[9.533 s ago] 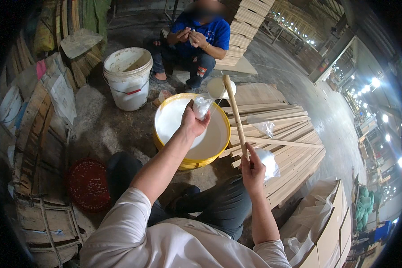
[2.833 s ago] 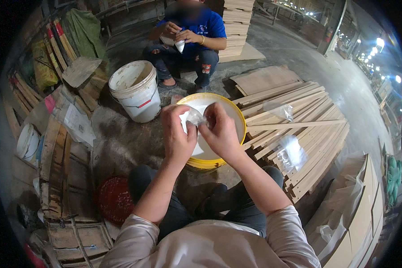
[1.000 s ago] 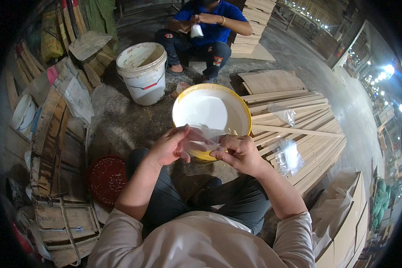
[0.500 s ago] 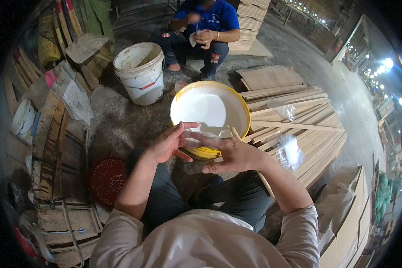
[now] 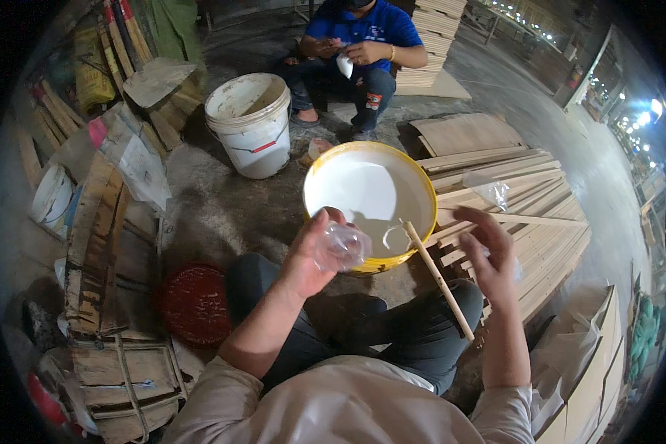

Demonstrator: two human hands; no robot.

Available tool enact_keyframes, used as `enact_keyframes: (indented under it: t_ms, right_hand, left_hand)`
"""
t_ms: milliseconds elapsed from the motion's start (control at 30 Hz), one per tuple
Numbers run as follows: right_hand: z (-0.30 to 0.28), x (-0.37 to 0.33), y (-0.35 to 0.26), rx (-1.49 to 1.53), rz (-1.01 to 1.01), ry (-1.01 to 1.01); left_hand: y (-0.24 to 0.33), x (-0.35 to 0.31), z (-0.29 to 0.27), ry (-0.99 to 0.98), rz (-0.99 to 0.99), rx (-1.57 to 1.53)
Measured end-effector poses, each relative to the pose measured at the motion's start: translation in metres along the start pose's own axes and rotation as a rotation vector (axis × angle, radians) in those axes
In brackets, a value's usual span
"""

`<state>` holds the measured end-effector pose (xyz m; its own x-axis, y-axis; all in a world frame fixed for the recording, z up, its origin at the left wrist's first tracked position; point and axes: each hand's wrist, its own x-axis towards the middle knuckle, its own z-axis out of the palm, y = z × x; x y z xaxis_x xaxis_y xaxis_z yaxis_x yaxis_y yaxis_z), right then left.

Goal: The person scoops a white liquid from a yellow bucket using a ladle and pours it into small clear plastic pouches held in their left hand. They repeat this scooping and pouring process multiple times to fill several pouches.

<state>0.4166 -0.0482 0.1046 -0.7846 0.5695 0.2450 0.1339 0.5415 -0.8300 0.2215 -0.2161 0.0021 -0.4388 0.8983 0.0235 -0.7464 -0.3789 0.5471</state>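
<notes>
Slats (image 5: 533,229) fan out in a broad pile right of the tub, with a clear sheet (image 5: 496,192) lying on them. A co-worker (image 5: 366,44) in a blue shirt sits beyond the tub, holding a small white pouch (image 5: 345,65). Boxes (image 5: 596,362) draped with film stand at the lower right. The tub (image 5: 377,265), yellow-rimmed, sits on the floor in front of the person, with white liquid (image 5: 355,189) in it; a white pail (image 5: 255,140) stands just past it, to the left. A round red object (image 5: 196,303) lies beside the left knee.

The ladle (image 5: 440,281) leans across the tub's near right edge, its cup end in the liquid. Its long handle slants back and to the right, the free end over the right thigh, and crosses between the tub and the right hand.

The left hand (image 5: 309,263), palm turned inward, curls around a clear bag (image 5: 342,248) in front of the tub's near edge. The bag bulges rightward; where its mouth faces I cannot tell. The right hand (image 5: 492,259) is raised beside the handle, apart from it, fingers parted and bent, gripping nothing.
</notes>
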Motion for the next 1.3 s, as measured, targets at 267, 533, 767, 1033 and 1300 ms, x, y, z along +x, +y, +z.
enact_keyframes:
  t_ms: [267, 533, 767, 1033, 1300]
  right_hand:
    - [-0.023, -0.124, 0.116, -0.461, 0.515, -0.202]
    - [0.007, -0.129, 0.128, -0.162, 0.515, -0.234]
    - [0.028, -0.078, 0.102, -0.249, 0.38, -0.142]
    - [0.066, -0.027, 0.094, -0.668, 0.235, -0.27]
    - [0.094, -0.016, 0.082, -0.409, 0.111, -0.309]
  left_hand:
    - [0.011, 0.003, 0.034, -0.226, -0.028, 0.069]
    - [0.009, 0.052, -0.042, 0.268, -0.07, -0.116]
    - [0.052, 0.063, -0.1, 0.336, 0.141, -0.116]
    - [0.058, 0.051, -0.109, 0.345, 0.186, -0.14]
    - [0.067, 0.043, -0.108, 0.335, 0.264, -0.111]
